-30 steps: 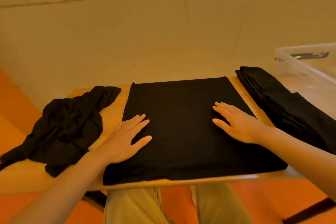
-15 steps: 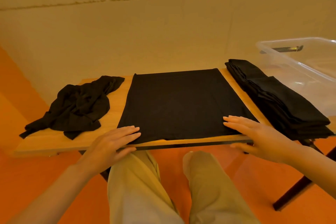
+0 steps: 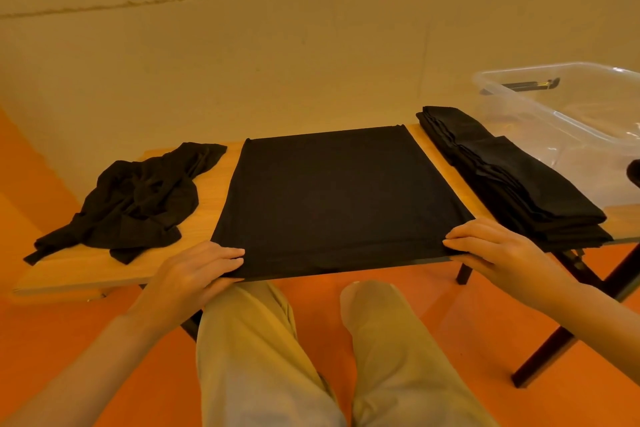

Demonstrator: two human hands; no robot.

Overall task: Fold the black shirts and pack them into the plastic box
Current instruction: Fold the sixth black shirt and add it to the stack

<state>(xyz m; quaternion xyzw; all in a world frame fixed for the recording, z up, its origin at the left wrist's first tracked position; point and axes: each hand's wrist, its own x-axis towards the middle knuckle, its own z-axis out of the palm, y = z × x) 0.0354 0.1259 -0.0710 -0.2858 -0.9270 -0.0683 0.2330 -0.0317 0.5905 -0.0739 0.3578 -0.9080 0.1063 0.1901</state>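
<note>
Head view: both hands pinch shirt's near corners.

Both forearms reach forward from the lower corners of the view, bare to the wrist, and converge toward the near edge of the surface. The left hand grips the near left corner of the flat black shirt: its fingers lie curled on top of the cloth while the thumb goes underneath. The right hand takes the near right corner the same way, fingers together over the hem, knuckles up. Both wrists are roughly level. The person's knees, in light trousers, sit below between the arms.
</note>
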